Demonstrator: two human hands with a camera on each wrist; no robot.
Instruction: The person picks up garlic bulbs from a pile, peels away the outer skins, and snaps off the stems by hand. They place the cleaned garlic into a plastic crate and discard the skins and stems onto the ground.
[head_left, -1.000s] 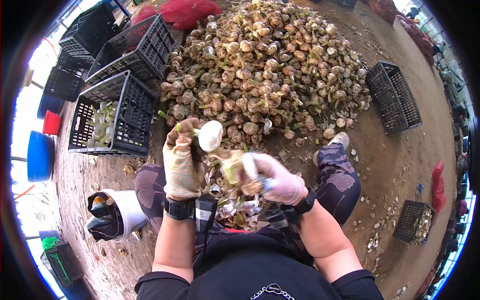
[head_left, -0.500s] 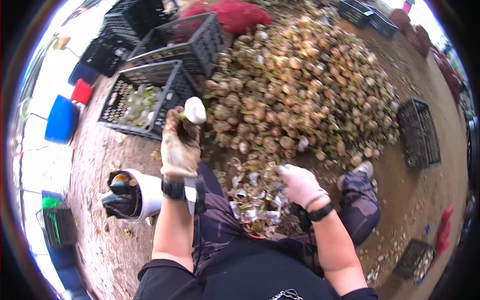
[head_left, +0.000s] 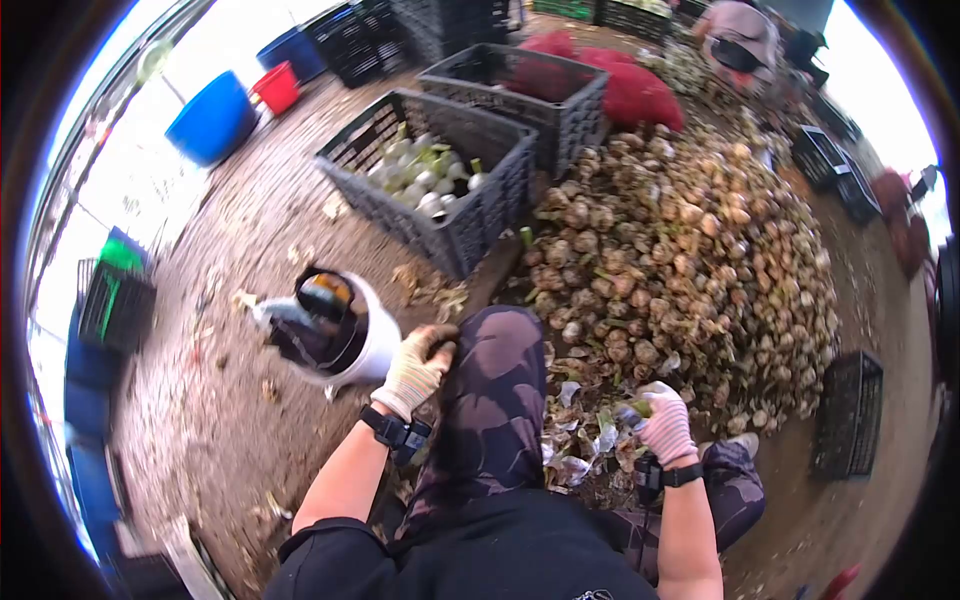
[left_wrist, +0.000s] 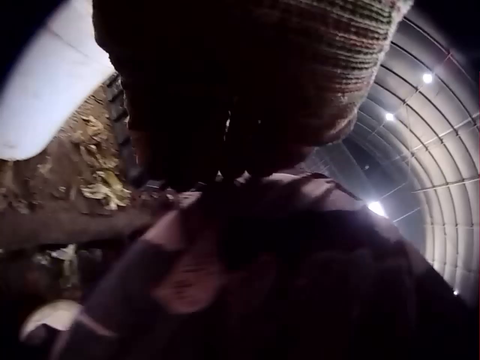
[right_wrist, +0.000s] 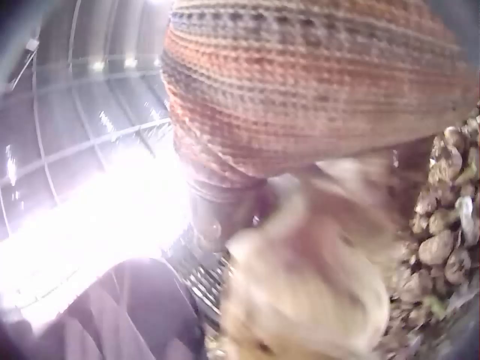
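Observation:
My gloved left hand (head_left: 418, 370) holds nothing; its fingers touch the side of my left knee (head_left: 500, 345), between it and the white bucket (head_left: 378, 335). The left wrist view has the glove (left_wrist: 330, 90) dark against the patterned trouser leg (left_wrist: 195, 277). My gloved right hand (head_left: 667, 425), over the peelings (head_left: 590, 440) between my legs, grips a garlic bulb with a short green stem (head_left: 643, 408). Close to the right wrist camera, the pale bulb (right_wrist: 307, 292) is blurred under the striped glove (right_wrist: 300, 90).
A grey crate (head_left: 460, 225) with peeled garlic (head_left: 425, 175) stands ahead-left, another crate (head_left: 560, 125) behind it. The large heap of unpeeled garlic (head_left: 690, 260) lies ahead-right. Beyond are red net bags (head_left: 640, 90) and a bending person (head_left: 740, 40). A black crate (head_left: 848, 415) stands right.
The head view has turned left. My left hand held a peeled garlic bulb; it has let it go and come back to the knee. My right hand stays low over the peelings.

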